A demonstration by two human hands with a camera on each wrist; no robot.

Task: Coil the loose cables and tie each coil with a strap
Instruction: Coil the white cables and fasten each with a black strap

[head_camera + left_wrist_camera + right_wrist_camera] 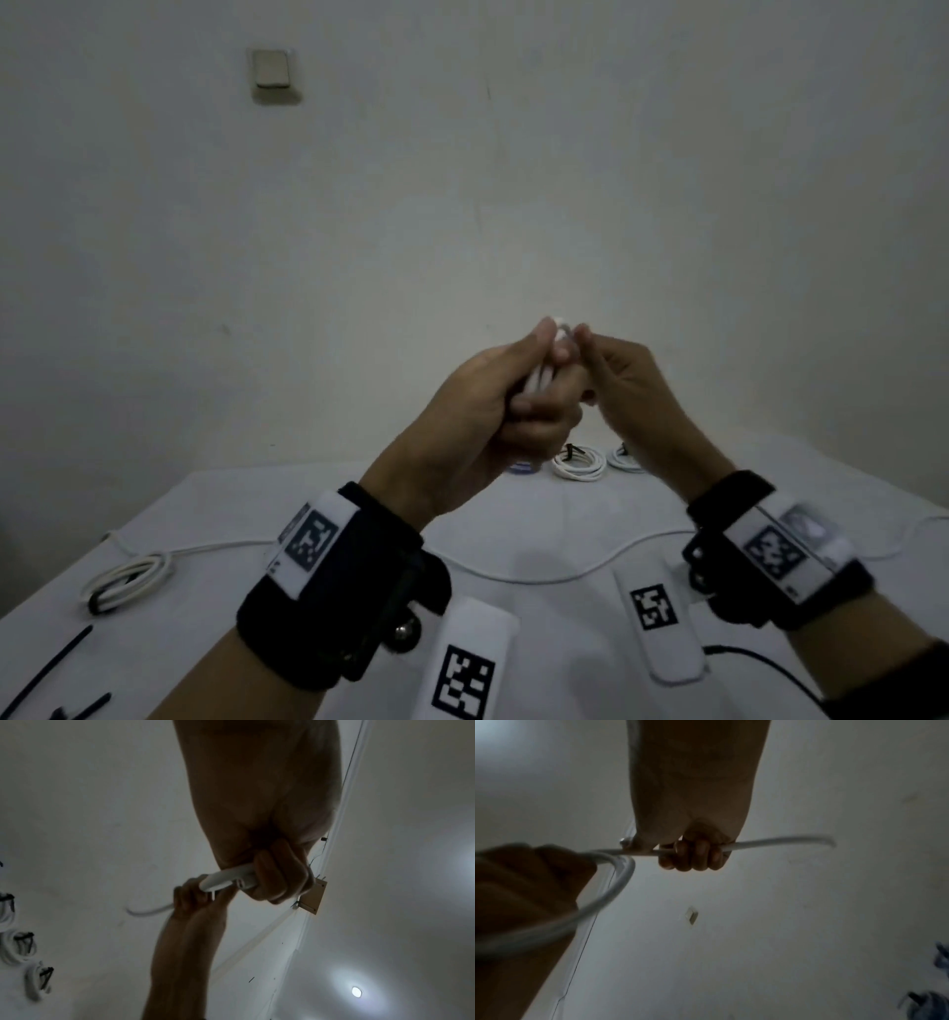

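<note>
Gripping the gathered loops of white cable (543, 377) above the worktop (539, 514), the left hand (482, 406) anchors the coil, while the right hand (624, 383), fingers curled round the free length, feeds another turn.

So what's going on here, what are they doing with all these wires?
A person is winding a white cable into a coil, held up above a white table. The left hand grips the gathered loops, while the right hand holds the loose run of the same cable, its fingers curled round it. Finished coils with dark ties lie at the table's far edge, and another tied coil at the left. Black straps lie near the front left corner.
</note>
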